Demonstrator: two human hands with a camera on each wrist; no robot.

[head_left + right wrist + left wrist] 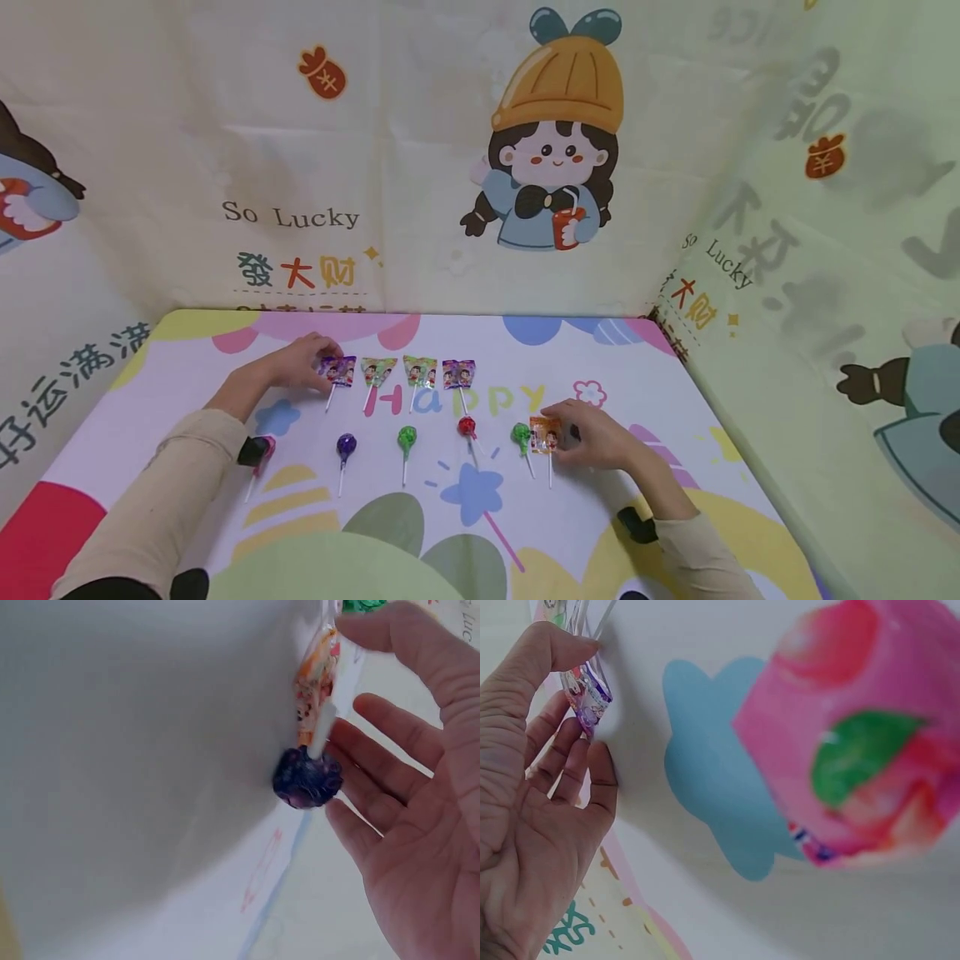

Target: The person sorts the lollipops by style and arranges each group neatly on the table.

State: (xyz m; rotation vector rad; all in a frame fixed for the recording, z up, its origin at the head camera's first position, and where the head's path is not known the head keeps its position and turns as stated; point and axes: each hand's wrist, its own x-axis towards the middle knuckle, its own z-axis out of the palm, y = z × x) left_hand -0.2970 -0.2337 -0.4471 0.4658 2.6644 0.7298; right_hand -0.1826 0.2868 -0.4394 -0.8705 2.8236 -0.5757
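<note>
My left hand [300,367] is at the left end of the back row, thumb and fingertips around the edge of a purple-wrapped lollipop [339,371]. In the left wrist view its fingers look loosely bent beside the wrapper [589,701]. My right hand [596,435] reaches in from the right, its spread thumb and fingers close to an orange-wrapped lollipop [545,437]. A dark purple ball lollipop [306,778] lies by those fingers, mostly covered by the hand in the head view. Two green-wrapped lollipops [420,372] and another purple-wrapped one [459,374] continue the back row.
Nearer the person lie a pink lollipop [266,450], a purple ball lollipop [347,446], a green one [407,437], a red one [467,427] and a second green one [521,433]. A printed cloth [420,167] hangs behind the patterned table [300,517].
</note>
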